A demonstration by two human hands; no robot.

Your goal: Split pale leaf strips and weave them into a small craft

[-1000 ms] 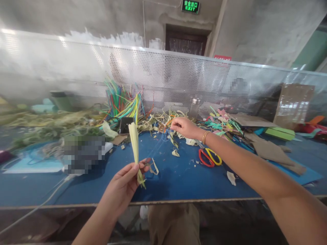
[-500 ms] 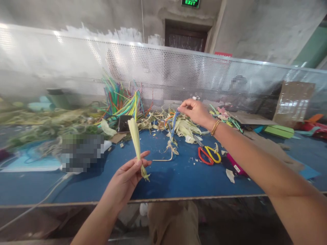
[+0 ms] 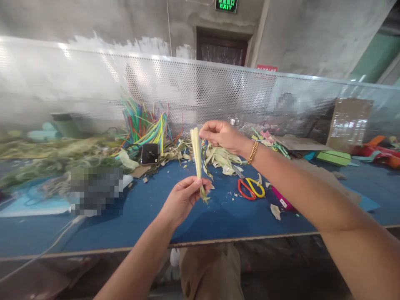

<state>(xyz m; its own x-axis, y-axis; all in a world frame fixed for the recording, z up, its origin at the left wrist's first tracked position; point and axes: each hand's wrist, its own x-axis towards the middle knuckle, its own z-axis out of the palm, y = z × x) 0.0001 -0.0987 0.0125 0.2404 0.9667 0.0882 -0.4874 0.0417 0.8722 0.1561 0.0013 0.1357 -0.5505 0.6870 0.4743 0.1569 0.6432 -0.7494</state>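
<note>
My left hand (image 3: 184,196) pinches the lower, narrow part of a pale yellow-green corn husk bundle (image 3: 196,152), which stands nearly upright above the table. Close by its flared top, my right hand (image 3: 220,135) is closed with thumb and forefinger together on blue string (image 3: 203,155). The string hangs down beside and partly behind the bundle, so most of it is hidden. Loose corn husks (image 3: 223,160) lie beyond my hands. Scissors (image 3: 250,187) with one red and one yellow handle rest on the blue table (image 3: 150,225), below my right forearm.
Colourful thin stems (image 3: 145,125) are heaped against the perforated metal screen (image 3: 184,89). A black box-shaped thing (image 3: 150,154) stands before them. Tangled greenish fibres (image 3: 28,162) cover the left side. Cardboard (image 3: 304,143) and a magenta object (image 3: 283,200) lie right; a white cable (image 3: 59,237) crosses the front edge.
My left hand has carried the husk bundle right and up, next to my right hand. The blue string, earlier hanging well apart from the bundle, is now beside it. The view has shifted slightly.
</note>
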